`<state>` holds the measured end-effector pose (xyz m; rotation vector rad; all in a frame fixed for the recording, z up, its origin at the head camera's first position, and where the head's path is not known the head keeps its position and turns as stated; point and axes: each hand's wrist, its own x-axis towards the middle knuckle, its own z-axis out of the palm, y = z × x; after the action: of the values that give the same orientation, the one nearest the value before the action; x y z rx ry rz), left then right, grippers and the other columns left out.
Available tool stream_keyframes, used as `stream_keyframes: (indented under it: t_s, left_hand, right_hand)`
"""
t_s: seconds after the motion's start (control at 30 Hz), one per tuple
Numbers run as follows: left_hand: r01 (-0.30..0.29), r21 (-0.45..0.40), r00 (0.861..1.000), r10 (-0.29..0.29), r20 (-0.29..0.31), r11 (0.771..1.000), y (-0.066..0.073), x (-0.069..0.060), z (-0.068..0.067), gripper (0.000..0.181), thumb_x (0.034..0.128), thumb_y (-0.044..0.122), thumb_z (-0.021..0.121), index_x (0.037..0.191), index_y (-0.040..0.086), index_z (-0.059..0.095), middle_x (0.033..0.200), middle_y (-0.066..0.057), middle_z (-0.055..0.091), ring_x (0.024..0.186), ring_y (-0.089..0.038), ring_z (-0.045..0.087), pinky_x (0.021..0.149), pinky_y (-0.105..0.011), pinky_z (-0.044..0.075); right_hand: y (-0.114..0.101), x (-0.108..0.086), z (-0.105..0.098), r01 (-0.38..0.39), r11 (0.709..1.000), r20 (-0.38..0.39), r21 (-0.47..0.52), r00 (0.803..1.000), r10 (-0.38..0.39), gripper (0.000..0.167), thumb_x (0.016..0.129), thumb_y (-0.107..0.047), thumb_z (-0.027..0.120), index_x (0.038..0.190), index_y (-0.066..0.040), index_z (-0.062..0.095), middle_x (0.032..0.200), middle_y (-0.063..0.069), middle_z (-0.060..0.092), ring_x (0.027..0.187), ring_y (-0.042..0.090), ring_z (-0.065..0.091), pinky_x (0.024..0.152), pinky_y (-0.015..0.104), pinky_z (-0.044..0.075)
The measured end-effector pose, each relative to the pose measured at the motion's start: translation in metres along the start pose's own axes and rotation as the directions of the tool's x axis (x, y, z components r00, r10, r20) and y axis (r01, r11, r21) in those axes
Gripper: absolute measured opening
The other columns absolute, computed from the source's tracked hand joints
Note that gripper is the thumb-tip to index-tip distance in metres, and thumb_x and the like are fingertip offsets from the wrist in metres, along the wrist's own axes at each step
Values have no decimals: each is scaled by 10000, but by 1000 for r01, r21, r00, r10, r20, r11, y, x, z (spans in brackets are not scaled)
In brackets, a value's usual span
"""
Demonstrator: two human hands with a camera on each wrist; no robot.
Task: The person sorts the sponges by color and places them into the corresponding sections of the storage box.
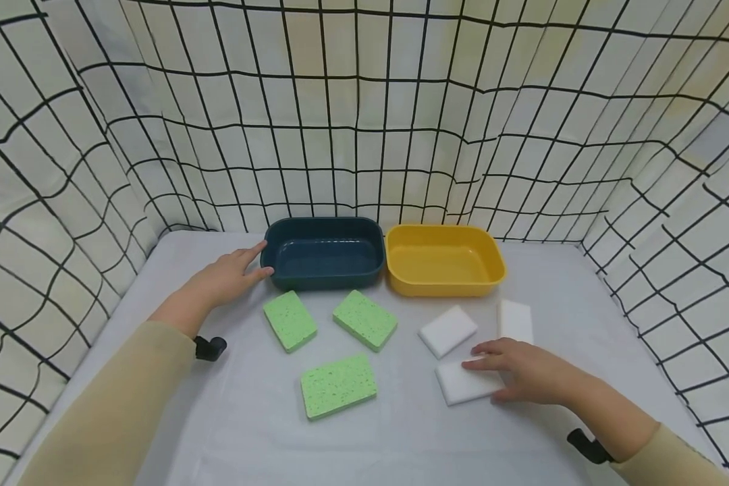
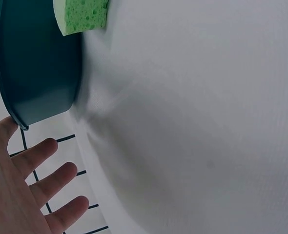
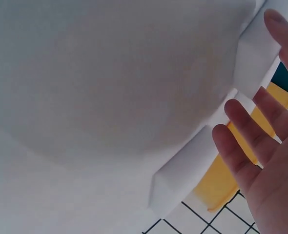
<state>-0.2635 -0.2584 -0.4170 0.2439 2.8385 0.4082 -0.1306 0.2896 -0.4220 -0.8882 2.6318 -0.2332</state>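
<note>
A dark teal dish [image 1: 323, 280] stands at the back, and my left hand [image 1: 227, 275] touches its left end with fingers spread. In the left wrist view, the fingers of my left hand [image 2: 29, 180] are extended beside the dish wall [image 2: 41, 73]. My right hand [image 1: 525, 371] is over the right part of a white sponge [image 1: 464, 381], fingers spread. The right wrist view shows my right hand [image 3: 266, 141] with thumb and fingers apart around a white sponge [image 3: 255, 53]. Two other white sponges [image 1: 448, 331] [image 1: 515, 320] lie just behind it.
A yellow dish [image 1: 446, 287] stands against the teal dish's right side. Three green sponges [image 1: 290, 320] [image 1: 365, 319] [image 1: 338, 386] lie on the white tabletop [image 1: 249, 418] in front of the dishes. Black wire grid [image 1: 355, 128] encloses the back and both sides.
</note>
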Motion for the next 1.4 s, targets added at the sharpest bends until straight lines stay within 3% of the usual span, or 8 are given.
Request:
stream_keyframes:
  t_s: [0.63,0.77,0.9,1.4]
  left_hand:
    - [-7,-14,1000,7,27,1000,-1,3,1,938,913,795,282,1610,235,-4,1591,-292,177,1422,-540,181,1091,-728,178]
    - [-13,-7,1000,13,26,1000,-2,2,1,936,922,785,280,1609,217,-4,1583,-291,204,1418,-543,190,1092,-725,183]
    - [-19,-17,999,19,30,1000,-1,3,1,934,926,779,285,1609,214,-10,1576,-275,247,1420,-538,192,1093,-725,181]
    - [-9,-23,999,10,31,1000,-5,5,5,941,908,803,259,1606,244,-34,1583,-248,260,1426,-530,190,1092,-729,174]
  right_hand:
    - [7,0,-5,-20,1000,-57,12,998,21,563,834,-340,804,1359,-386,606,1390,-9,566,1235,271,555,998,512,477]
    - [5,4,-9,-20,999,-54,36,998,22,558,849,-348,790,1368,-404,592,1416,-18,543,1051,160,604,898,425,528]
    - [4,8,-12,-15,998,-57,59,998,18,554,850,-348,790,1364,-409,593,1423,-40,531,894,53,549,779,310,514]
    - [-4,32,-36,25,996,-138,86,990,-13,558,849,-364,792,1368,-406,593,1424,-32,536,864,58,544,720,245,502]
